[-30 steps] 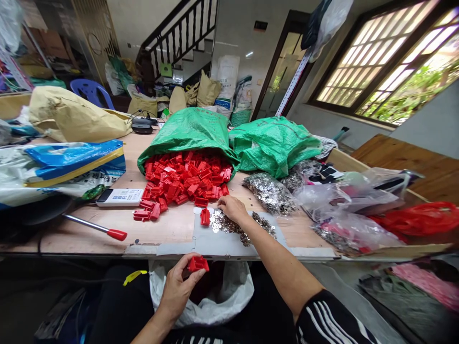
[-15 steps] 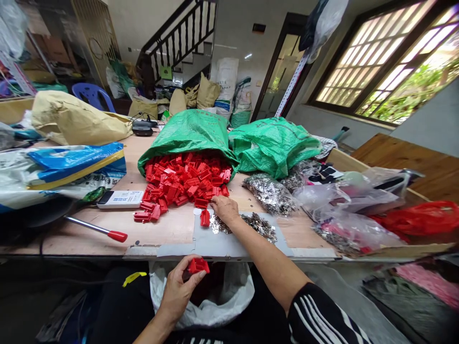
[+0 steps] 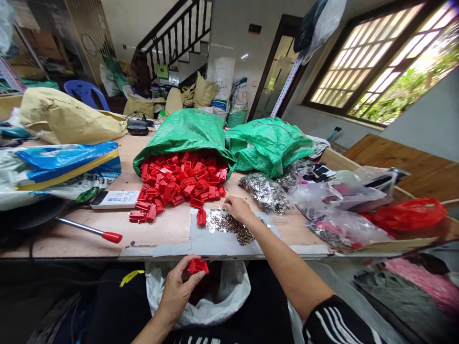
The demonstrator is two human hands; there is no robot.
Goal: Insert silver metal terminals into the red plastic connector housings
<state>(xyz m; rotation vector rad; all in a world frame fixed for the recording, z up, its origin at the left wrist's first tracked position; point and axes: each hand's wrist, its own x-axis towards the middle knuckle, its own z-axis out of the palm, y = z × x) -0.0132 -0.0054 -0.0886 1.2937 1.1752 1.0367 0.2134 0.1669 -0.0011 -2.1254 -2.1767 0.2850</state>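
Note:
My left hand is closed around a red plastic part, a small open box shape, held above the mouth of a white sack below the table edge. My right hand reaches over the far side of a pile of small shiny metal pieces on a grey sheet. Its fingers are bunched together with the tips down; what lies between them is too small to make out. One single red part stands on the sheet, left of the metal pile.
A heap of red parts spills from a green woven sack; another green sack lies beside it. Clear bags of metal pieces and a red bag are at right. A red-tipped lever and a white scale are at left.
My right hand has moved right across the metal pieces, away from the red parts. My left hand keeps hold of its red part. The view has shifted slightly.

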